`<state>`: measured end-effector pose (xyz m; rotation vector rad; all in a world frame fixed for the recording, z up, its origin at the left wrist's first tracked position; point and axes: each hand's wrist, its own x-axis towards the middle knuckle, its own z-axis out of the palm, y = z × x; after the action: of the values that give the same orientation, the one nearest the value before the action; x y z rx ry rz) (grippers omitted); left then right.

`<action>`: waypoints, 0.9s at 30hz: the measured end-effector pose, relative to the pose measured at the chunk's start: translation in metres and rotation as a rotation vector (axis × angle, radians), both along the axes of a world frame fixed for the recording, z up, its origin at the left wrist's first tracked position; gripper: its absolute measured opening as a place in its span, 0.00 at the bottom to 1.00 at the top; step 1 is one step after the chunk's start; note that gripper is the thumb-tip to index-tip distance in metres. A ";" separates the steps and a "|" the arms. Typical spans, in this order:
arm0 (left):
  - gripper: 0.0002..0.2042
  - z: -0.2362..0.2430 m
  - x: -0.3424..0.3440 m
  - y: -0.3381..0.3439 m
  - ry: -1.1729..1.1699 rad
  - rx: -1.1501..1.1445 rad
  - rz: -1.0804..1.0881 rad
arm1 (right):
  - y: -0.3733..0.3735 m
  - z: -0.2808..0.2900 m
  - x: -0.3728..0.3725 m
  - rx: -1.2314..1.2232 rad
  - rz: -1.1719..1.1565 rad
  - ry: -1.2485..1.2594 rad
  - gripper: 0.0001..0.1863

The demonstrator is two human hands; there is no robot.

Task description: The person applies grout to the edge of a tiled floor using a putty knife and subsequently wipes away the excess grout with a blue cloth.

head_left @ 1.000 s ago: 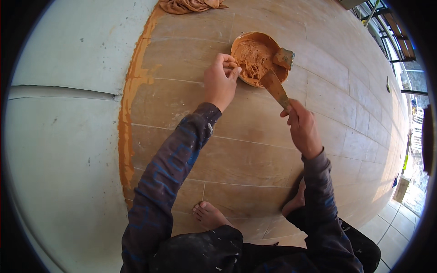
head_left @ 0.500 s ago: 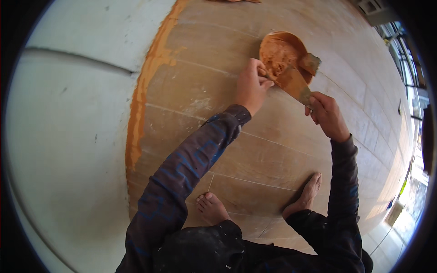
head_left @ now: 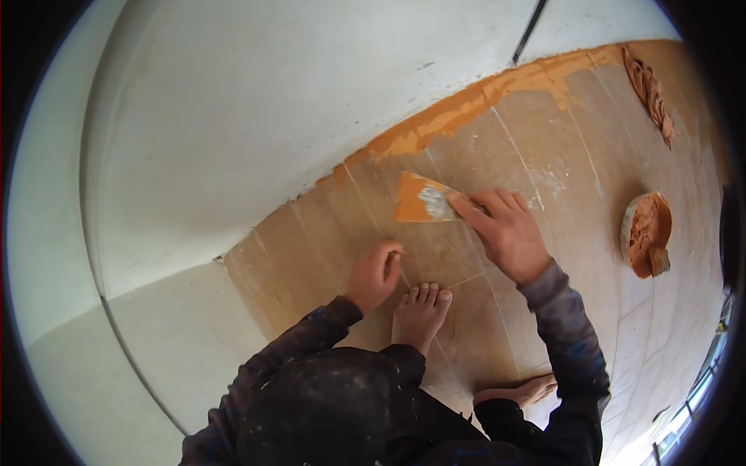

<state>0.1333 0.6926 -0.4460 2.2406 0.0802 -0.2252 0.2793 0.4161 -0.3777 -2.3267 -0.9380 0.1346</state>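
My right hand grips a putty knife whose wide blade carries orange paste and a whitish smear, held over the wood-look tile floor a little way from the wall. My left hand is curled closed just above my left bare foot; what its fingertips hold, if anything, is too small to tell. A band of orange paste runs along the wall's foot, thinning out toward the left. The round tub of orange paste stands on the floor at the right, with a smeared tool at its rim.
A white wall curves across the left and top, meeting another white face at the lower left corner. A crumpled brownish cloth lies at the upper right. Railings and bright light show at the lower right edge.
My view has swung left toward the wall, so the tub sits farther right. Both hands have left the tub, and the knife is out of it with paste on its blade.
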 end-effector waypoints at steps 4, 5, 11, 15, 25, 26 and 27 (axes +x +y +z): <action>0.09 0.012 -0.017 0.035 0.066 0.059 0.249 | 0.051 -0.037 0.048 -0.125 0.206 -0.214 0.26; 0.08 0.013 -0.015 0.038 0.001 0.046 0.284 | 0.059 -0.045 0.058 -0.116 0.227 -0.277 0.26; 0.10 0.013 0.000 0.045 -0.097 0.017 0.353 | 0.086 -0.070 0.104 -0.152 0.324 -0.381 0.25; 0.10 0.014 0.001 0.046 -0.102 0.017 0.345 | 0.090 -0.072 0.123 -0.152 0.372 -0.465 0.25; 0.10 0.015 -0.006 0.043 -0.088 0.016 0.332 | 0.089 -0.070 0.150 -0.339 0.466 -0.480 0.25; 0.10 0.016 -0.006 0.043 -0.081 0.022 0.324 | 0.087 -0.069 0.152 -0.352 0.470 -0.470 0.25; 0.11 0.017 -0.006 0.043 -0.075 0.025 0.317 | 0.084 -0.068 0.154 -0.367 0.475 -0.461 0.24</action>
<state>0.1271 0.7351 -0.4291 2.2215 0.3961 0.0319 0.4331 0.5005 -0.4459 -2.4630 -1.8241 -0.0482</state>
